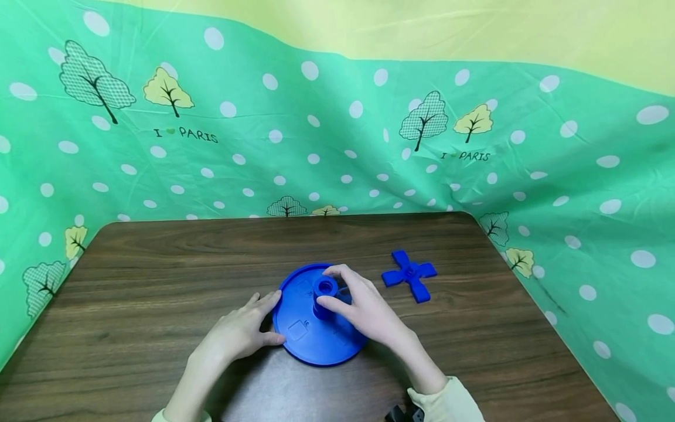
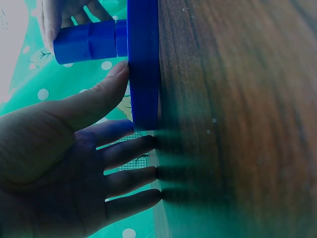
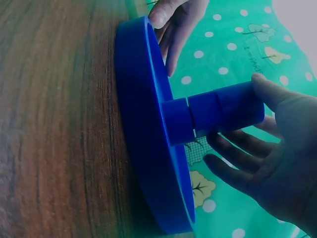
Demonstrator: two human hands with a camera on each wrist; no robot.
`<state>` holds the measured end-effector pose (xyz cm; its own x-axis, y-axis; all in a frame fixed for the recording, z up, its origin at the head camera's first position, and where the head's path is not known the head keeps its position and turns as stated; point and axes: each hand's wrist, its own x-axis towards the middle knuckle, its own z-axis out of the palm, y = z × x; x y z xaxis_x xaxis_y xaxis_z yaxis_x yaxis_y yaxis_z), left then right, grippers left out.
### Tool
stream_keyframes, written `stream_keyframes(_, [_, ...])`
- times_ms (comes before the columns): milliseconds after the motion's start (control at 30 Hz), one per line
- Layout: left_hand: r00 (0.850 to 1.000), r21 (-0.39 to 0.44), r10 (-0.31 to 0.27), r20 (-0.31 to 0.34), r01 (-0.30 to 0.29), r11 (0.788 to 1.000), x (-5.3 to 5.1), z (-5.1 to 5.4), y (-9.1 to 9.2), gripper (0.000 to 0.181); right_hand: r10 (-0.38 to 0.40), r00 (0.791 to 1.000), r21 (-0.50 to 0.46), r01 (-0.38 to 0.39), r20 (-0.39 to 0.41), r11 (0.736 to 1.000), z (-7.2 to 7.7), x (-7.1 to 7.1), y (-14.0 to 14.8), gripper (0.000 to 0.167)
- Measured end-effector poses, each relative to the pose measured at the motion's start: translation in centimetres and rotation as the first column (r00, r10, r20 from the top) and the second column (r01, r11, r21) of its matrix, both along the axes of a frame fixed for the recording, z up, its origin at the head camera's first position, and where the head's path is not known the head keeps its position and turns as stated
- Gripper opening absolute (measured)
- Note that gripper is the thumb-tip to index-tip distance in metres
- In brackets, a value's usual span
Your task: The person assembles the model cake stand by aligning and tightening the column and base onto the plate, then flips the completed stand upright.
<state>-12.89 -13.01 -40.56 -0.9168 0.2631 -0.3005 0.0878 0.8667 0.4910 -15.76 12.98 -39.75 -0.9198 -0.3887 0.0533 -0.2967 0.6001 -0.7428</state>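
A round blue base (image 1: 316,346) with a raised rim lies on the wooden table. From its middle a blue hollow post (image 1: 325,287) stands up, and a thin seam near its foot shows in the right wrist view. My right hand (image 1: 364,305) holds the post's top between thumb and fingers. At the base's left edge my left hand (image 1: 237,331) rests its thumb and index finger against the rim; in the left wrist view its other fingers are spread with their tips on the table. A blue four-armed cross piece (image 1: 410,273) lies to the right of the base.
The brown wooden table (image 1: 158,281) reaches back to a green dotted cloth (image 1: 337,135) that hangs behind and at both sides. A small black object (image 1: 403,414) sits at the bottom edge, beside my right sleeve.
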Motion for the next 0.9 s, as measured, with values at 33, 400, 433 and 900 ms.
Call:
stream_keyframes(33, [1.000, -0.001, -0.001, -0.001, 0.001, 1.000, 0.00, 0.00, 0.00, 0.090, -0.001, 1.000, 0.000, 0.001, 0.003, 1.000, -0.03, -0.01, 0.00, 0.053])
stream_keyframes(400, [1.000, 0.005, -0.005, -0.012, 0.006, 1.000, 0.08, 0.01, -0.07, 0.090, 0.116, 0.990, -0.034, -0.114, 0.084, 0.993, 0.04, -0.40, 0.72, 0.046])
stream_keyframes(433, [1.000, 0.006, -0.005, -0.014, 0.005, 1.000, 0.08, -0.02, -0.07, 0.090, 0.111, 0.990, -0.035, -0.109, 0.084, 0.993, 0.02, -0.39, 0.70, 0.045])
stream_keyframes(900, [1.000, 0.004, -0.001, -0.009, 0.001, 1.000, 0.05, -0.10, -0.05, 0.090, 0.072, 0.995, -0.018, -0.071, 0.064, 0.997, 0.00, -0.24, 0.53, 0.055])
